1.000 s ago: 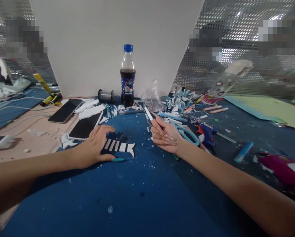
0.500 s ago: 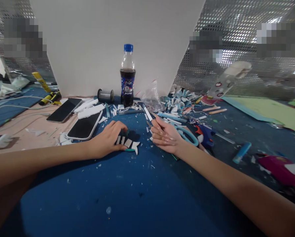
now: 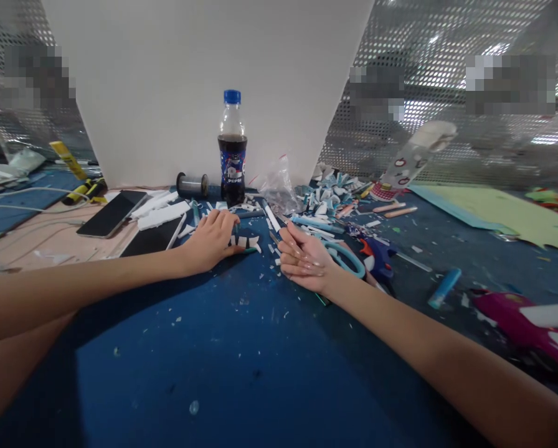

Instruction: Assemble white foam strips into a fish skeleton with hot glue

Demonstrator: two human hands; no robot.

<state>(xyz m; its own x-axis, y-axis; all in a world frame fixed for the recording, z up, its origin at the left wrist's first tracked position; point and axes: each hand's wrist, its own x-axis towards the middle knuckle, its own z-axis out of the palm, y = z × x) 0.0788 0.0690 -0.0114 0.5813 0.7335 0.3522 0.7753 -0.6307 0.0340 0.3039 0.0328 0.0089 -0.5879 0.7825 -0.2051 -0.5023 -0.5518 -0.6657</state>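
My left hand (image 3: 210, 241) is closed around a small black-and-white striped figure (image 3: 244, 241) with a white forked tail and a teal underside. Only its tail end shows past my thumb; the rest is behind my fingers. Beside it on the right, my right hand (image 3: 304, 256) rests on its side with the fingers curled in. Thin pointed tips stick out left of these fingers, and what they grip is hidden. Light-blue scissors handles (image 3: 347, 258) lie just behind my right hand. White and blue scraps (image 3: 332, 193) are heaped beyond it.
A Pepsi bottle (image 3: 233, 155) stands before a white board (image 3: 204, 56). Two phones (image 3: 113, 213) lie at left near a spool (image 3: 192, 185). At right are a blue glue gun (image 3: 377, 256), a magenta tool (image 3: 507, 320) and a yellow-green sheet (image 3: 484, 208).
My left hand has moved away from me, toward the bottle, with the striped figure in it. My right hand stays nearly where it was. The view has shifted slightly.
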